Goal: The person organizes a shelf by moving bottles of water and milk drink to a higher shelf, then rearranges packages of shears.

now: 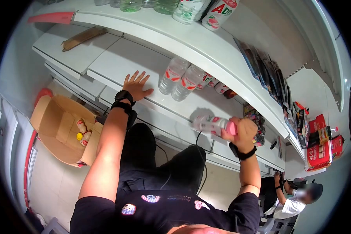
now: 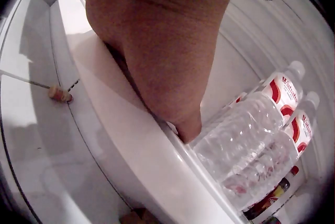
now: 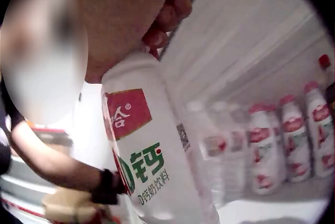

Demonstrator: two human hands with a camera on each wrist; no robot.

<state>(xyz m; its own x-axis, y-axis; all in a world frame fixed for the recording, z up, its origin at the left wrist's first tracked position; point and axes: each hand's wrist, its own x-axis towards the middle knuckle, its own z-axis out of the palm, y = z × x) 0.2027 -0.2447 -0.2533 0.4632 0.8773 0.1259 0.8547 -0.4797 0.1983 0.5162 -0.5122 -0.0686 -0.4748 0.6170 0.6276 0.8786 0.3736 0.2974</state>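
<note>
My left hand (image 1: 135, 86) rests on the white shelf (image 1: 117, 58) with its fingers spread, near the front edge. To its right stand two clear water bottles (image 1: 170, 80) with red and white labels; the left wrist view shows these water bottles (image 2: 246, 130) close beyond the thumb. My right hand (image 1: 243, 132) grips a white milk drink bottle (image 1: 211, 124) at its pink cap end, tilted in front of the shelf edge. In the right wrist view the label of this milk drink bottle (image 3: 149, 156) shows red and green print, and part of the hand hides its cap.
Similar milk drink bottles (image 3: 264, 151) stand behind the water bottles. Overhead runs an upper shelf (image 1: 152, 27) carrying more bottles. A cardboard box (image 1: 46, 128) with several small bottles is low at left. A cardboard strip (image 1: 82, 39) lies on the left shelf. Another person (image 1: 288, 204) sits at right.
</note>
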